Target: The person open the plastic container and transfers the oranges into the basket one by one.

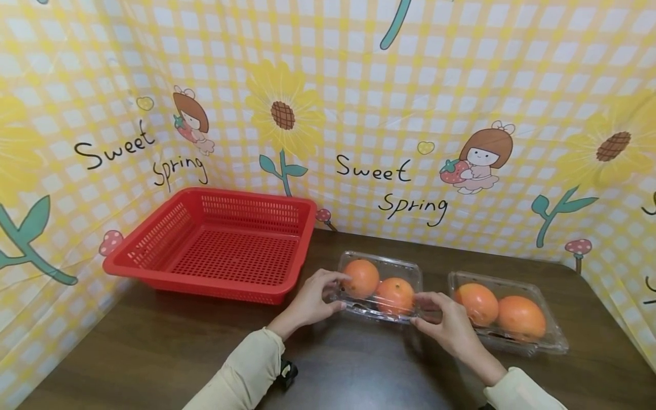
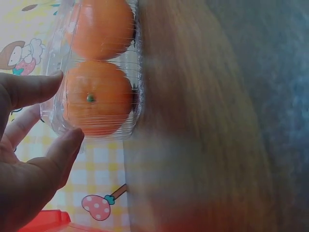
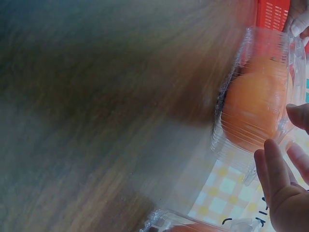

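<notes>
Two oranges (image 1: pixel 361 278) sit side by side in a clear plastic clamshell box (image 1: pixel 381 263). At its left end my left hand (image 1: pixel 310 300) grips the rim, thumb toward me and fingers behind. In the left wrist view, the thumb and fingers are bent round the corner of the box (image 2: pixel 55 116). My right hand (image 1: pixel 453 327) pinches the box's right end, thumb at the near corner. The right wrist view has its fingertips right at the rim, beside an orange (image 3: pixel 253 108) seen through the plastic.
A second clear box (image 1: pixel 556 340) with two oranges stands just right of my right hand. To the left is a red slotted plastic basket (image 1: pixel 302 250) with nothing in it. A yellow checked cloth (image 1: pixel 359 114) hangs behind the dark wooden table (image 1: pixel 353 364).
</notes>
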Available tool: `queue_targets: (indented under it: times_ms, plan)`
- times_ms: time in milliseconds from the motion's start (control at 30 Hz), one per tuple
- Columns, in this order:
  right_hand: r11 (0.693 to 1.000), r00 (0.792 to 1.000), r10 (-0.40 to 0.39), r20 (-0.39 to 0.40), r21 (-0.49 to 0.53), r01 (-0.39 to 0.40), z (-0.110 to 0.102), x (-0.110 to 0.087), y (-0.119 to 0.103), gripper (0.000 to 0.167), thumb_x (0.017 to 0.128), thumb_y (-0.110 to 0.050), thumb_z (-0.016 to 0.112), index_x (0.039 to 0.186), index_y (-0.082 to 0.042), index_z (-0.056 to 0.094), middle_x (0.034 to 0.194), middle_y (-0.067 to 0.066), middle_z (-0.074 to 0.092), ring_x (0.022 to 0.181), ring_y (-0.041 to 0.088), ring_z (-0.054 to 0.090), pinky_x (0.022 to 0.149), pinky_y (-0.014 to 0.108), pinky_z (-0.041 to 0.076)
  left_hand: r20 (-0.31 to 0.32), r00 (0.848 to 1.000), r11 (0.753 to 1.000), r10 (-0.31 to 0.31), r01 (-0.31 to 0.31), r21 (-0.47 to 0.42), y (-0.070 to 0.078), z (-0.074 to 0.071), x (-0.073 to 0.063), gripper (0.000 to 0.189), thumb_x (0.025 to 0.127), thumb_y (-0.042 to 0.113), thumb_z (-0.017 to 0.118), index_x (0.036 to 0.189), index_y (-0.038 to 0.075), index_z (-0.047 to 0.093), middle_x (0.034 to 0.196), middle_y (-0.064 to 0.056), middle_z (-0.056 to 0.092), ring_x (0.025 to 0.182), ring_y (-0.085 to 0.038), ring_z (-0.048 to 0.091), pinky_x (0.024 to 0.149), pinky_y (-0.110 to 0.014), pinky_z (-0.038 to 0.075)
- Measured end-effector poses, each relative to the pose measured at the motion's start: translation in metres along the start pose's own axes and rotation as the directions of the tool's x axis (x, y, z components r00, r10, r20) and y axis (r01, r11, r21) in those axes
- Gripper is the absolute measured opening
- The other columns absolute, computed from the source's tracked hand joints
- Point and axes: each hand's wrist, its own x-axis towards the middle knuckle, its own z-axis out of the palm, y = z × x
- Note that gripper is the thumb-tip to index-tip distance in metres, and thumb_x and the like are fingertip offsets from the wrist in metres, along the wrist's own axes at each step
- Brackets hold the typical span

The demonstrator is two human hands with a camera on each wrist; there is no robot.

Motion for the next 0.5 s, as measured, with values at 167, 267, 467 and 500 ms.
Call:
queue_targets:
  times_ms: [167,267,467,500]
  plan:
    - [0.997,1.000,-0.025,-0.006,-0.070,0.024,-0.0007,0.0000,0.0002,0.037,0.062,0.007,0.074,0.096,0.002,0.062,0.089,0.010,0.060,0.078,0.025,0.060,0.064,0.029,0.051,0.034,0.999,1.000,-0.010,0.010,0.012,0.0011,-0.0016,0.0023,0.056,0.071,0.003,0.071,0.123,0.006,0.051,0.098,-0.009,0.044,0.094,-0.022,0.052,0.081,-0.029,0.046]
    - [0.994,1.000,-0.030,-0.008,-0.107,0.029,-0.0006,0.0004,-0.0005,0.036,0.061,0.006,0.074,0.095,0.001,0.062,0.088,0.009,0.060,0.078,0.024,0.060,0.065,0.029,0.051,0.057,0.998,0.999,-0.029,0.030,-0.011,0.0017,-0.0030,0.0040,0.061,0.070,0.001,0.072,0.126,0.005,0.047,0.096,-0.008,0.041,0.095,-0.023,0.052,0.081,-0.028,0.046]
    - [0.996,1.000,0.001,-0.010,-0.094,-0.002,0.0002,0.0009,-0.0010,0.041,0.060,0.009,0.073,0.098,0.002,0.061,0.089,0.010,0.060,0.079,0.025,0.060,0.066,0.028,0.051,0.068,0.996,0.997,-0.054,0.058,-0.049,0.0013,-0.0027,0.0048,0.062,0.069,-0.001,0.072,0.126,0.004,0.048,0.101,-0.009,0.039,0.097,-0.024,0.049,0.081,-0.024,0.046]
    - [0.996,1.000,0.011,-0.004,-0.089,-0.011,0.0004,0.0007,-0.0010,0.043,0.060,0.009,0.073,0.101,0.002,0.061,0.089,0.010,0.059,0.079,0.025,0.060,0.066,0.028,0.051,0.066,0.996,0.997,-0.052,0.056,-0.051,0.0008,-0.0023,0.0047,0.061,0.069,-0.001,0.072,0.125,0.003,0.048,0.103,-0.010,0.038,0.097,-0.024,0.048,0.081,-0.025,0.046]
